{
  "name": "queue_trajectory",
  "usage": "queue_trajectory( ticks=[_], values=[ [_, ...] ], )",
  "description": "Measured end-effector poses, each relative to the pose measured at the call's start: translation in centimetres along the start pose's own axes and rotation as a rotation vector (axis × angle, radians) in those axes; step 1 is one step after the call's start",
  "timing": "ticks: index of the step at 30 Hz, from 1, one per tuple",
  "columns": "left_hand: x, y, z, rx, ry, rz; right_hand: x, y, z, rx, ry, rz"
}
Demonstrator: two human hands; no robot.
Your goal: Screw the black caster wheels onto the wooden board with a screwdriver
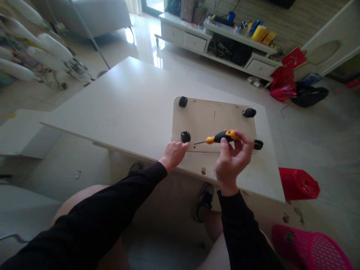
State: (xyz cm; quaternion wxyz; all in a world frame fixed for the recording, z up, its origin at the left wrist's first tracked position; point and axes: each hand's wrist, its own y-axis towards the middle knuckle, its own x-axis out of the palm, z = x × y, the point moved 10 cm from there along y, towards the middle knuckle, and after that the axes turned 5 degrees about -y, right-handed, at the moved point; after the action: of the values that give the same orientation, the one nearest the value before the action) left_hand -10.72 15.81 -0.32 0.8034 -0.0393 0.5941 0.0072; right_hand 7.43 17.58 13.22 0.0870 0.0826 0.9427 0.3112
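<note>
A pale rectangular board (208, 122) lies flat on the white table, with a black caster wheel at each corner. My right hand (232, 159) is closed round the yellow-and-black handle of a screwdriver (222, 137). The screwdriver's thin shaft points left, its tip close to a small dark hole by the board's near edge; whether it touches the board I cannot tell. At the near left corner my left hand (174, 153) grips the board with curled fingers, right beside the near left caster wheel (185, 137). Part of its grip is hidden.
The white table (112, 108) stretches far to the left. By its right end stand a red bin (299, 183) and a pink mesh basket (312, 247). A white low cabinet (194, 39) with clutter runs along the far wall. A small sticker (203, 171) is at the table's near edge.
</note>
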Motion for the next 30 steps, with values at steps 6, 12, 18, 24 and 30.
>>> queue_trajectory(
  ticks=[6,12,18,24,30],
  values=[
    [-0.08,0.17,0.37,0.016,0.021,-0.011,0.1,-0.11,0.17,0.009,0.022,-0.01],
    [-0.2,0.28,0.53,0.03,0.014,-0.006,0.13,-0.14,0.25,0.023,0.006,-0.018],
    [-0.07,0.35,0.44,0.041,0.018,-0.007,0.11,-0.14,0.32,0.027,-0.001,-0.021],
    [-0.21,0.33,0.56,0.026,0.011,-0.012,0.21,-0.14,0.39,0.021,-0.025,-0.03],
    [-0.45,0.39,0.8,0.023,0.018,-0.015,0.23,-0.14,0.43,0.018,-0.03,-0.037]
  ],
)
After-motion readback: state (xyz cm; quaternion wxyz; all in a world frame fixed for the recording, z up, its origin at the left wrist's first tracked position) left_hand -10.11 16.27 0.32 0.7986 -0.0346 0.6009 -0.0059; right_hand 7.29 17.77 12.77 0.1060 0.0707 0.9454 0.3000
